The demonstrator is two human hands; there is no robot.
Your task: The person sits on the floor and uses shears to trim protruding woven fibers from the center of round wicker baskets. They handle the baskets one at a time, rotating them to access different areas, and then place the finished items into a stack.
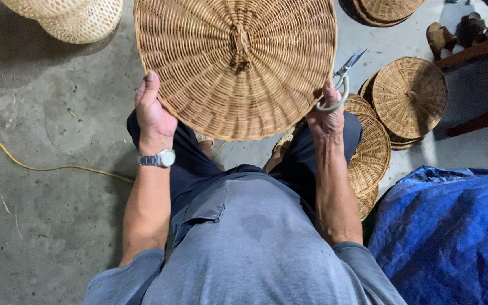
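So, the big round wicker lid (235,65) sits right in front of the person, held up over the lap between both hands, its woven face tilted toward the camera. It's a disc, so there's no real long axis; the small woven knot at its centre faces up at us. The top edge is cut off by the frame.

The left hand (152,116) grips the lid's lower left rim, thumb on the front, the other fingers hidden behind the weave. There's a metal wristwatch (157,160) on that wrist.

The right hand (326,116) is clenched on the lid's right rim and also has a pair of scissors (343,82) hooked on it, fingers through the pale loop handle. The scissors run diagonally, blades pointing up and to the right, away from the lid. Can't tell if the blades are parted or closed.

By the right knee is a stack of smaller wicker lids (410,96), with more (371,152) partly hidden behind the right forearm. A blue tarp (447,231) fills the lower right corner, and a yellow cord (46,168) trails over the concrete floor (46,101) on the left.
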